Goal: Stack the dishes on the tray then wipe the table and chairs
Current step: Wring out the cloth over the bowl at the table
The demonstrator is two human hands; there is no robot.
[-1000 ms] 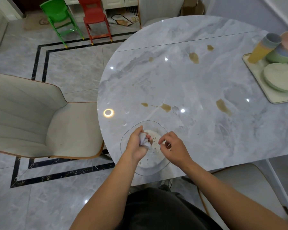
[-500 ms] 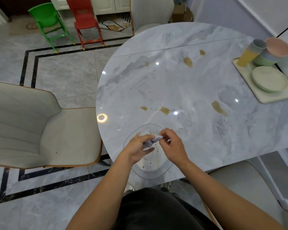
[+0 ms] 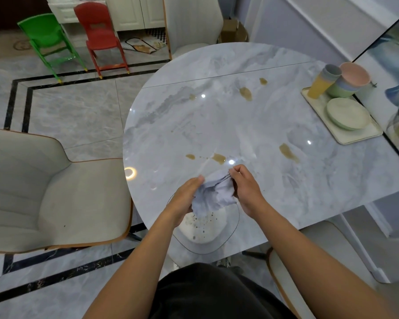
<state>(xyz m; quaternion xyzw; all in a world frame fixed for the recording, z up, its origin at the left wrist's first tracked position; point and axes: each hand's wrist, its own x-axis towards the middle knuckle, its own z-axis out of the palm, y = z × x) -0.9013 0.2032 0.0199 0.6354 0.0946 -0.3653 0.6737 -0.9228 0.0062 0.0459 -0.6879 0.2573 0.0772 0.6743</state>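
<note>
unfold cloth (image 3: 213, 196) | your left hand (image 3: 184, 199) grips it, right hand (image 3: 247, 192) pinches its edge | get it flat, then hit the near-edge spills (image 3: 218, 158)

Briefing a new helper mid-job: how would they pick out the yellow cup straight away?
Start at the marble table and find the cream tray at its right edge. The yellow cup stands at the tray's far left corner, beside the stacked bowls. It is the only tall, narrow, yellow piece, with grey-blue cups nested inside; its neighbours are wide bowls and flat pale green plates.
</note>
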